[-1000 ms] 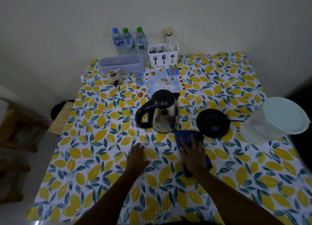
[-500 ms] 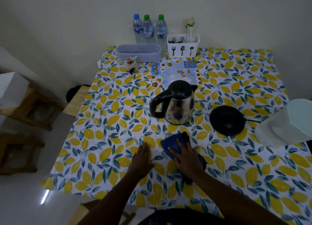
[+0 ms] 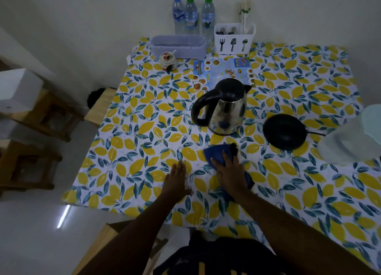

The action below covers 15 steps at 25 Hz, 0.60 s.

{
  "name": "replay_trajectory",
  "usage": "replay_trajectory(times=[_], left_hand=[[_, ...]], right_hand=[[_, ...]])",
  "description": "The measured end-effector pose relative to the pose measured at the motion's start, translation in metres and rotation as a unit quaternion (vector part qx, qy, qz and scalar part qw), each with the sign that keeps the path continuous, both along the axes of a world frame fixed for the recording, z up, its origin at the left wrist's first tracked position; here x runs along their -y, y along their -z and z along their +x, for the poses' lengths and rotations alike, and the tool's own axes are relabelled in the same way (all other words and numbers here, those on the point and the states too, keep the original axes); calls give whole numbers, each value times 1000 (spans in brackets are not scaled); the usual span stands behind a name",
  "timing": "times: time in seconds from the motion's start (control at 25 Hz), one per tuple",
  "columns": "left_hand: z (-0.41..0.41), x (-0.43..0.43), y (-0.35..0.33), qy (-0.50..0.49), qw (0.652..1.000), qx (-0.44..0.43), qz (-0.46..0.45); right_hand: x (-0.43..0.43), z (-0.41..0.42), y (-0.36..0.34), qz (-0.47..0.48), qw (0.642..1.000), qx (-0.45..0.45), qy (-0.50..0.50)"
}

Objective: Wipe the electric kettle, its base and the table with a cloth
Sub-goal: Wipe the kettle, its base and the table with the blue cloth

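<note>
Obs., left to right. Left hand (image 3: 179,179) lies flat on the table (image 3: 132,134), fingers spread, palm down, holding nothing; it looks to be bracing the patterned cover. Just beside it, right hand (image 3: 229,171) is pressed flat on the blue cloth (image 3: 214,155), fingers extended over it, not pinching. Cloth is crumpled and soft, lying on the table in front of the kettle (image 3: 224,107), near it but apart.

Kettle stands upright off its base (image 3: 284,131), handle toward the left, spout to the right. Base sits on the table to the kettle's right, cord trailing off right.

Judgement: step in hand is wiping the table. Cloth is limp and light; palm pressure suits it, though it may bunch. The steel kettle body is likely smooth and slippery, so take it by the black handle. Weight unknown, contents not visible. Base is light and flat and may slide when wiped; steady its rim, mind the cord.
</note>
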<state>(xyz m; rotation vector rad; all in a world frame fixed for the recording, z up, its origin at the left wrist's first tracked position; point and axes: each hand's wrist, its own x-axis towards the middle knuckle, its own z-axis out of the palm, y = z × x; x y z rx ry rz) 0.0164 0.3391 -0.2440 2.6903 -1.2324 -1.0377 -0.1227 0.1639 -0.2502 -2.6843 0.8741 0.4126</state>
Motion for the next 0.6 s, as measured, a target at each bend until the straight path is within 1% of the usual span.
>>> replay_trajectory(times=[0.08, 0.12, 0.2, 0.28, 0.36, 0.44, 0.52, 0.6], left_hand=[[-1, -4, 1, -3, 1000, 12, -5], [-1, -5, 2, -6, 1000, 16, -5], [-1, -7, 2, -11, 1000, 14, -8], [-1, -7, 2, -8, 1000, 11, -9], [1, -7, 1, 1, 1000, 9, -6], [3, -9, 2, 12, 1000, 5, 0], [5, -10, 2, 23, 1000, 2, 8], [6, -11, 2, 28, 999, 3, 15]], right_hand=[[-30, -20, 0, 11, 997, -10, -77], [-38, -33, -1, 17, 995, -10, -99], [-36, -56, -2, 23, 992, -8, -126], [-13, -69, -7, 10, 992, -13, -123], [21, -70, -12, -17, 997, -28, -64], [50, -61, -21, -40, 998, -38, 37], [64, -41, -31, -16, 991, -40, 126], [59, -18, -35, -3, 984, -33, 175]])
